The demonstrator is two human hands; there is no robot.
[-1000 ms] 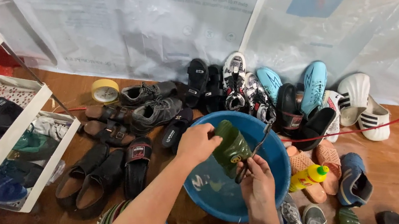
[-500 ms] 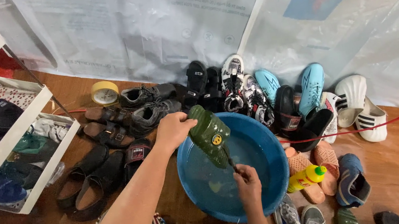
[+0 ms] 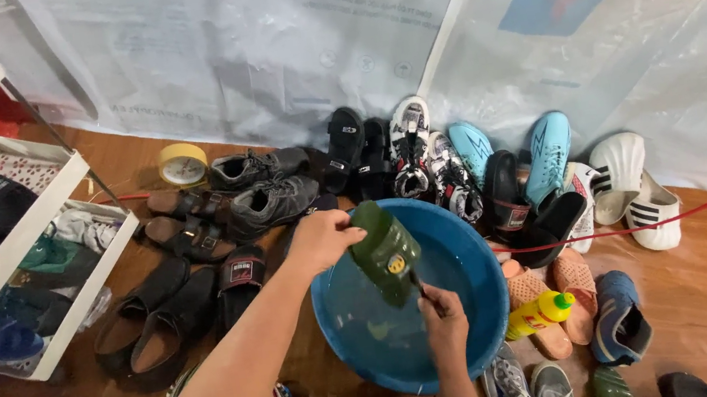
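Sandal (image 3: 386, 252), green, hanging over blue basin (image 3: 484, 337) centre, left hand (image 3: 321, 240) pinching its 12 o'clock end. Right hand (image 3: 443, 310) at 6 o'clock, fist closing round thin tool, probably brush. Likely light, rubbery, wet-slippery; gripping by edge looking safest.

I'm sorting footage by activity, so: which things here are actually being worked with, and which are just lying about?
In use:
left hand holding the green shoe
right hand at the shoe's lower end, gripping a thin dark tool
blue basin underneath

Lying about:
yellow bottle
light blue shoes
black loafers
tape roll
white shelf
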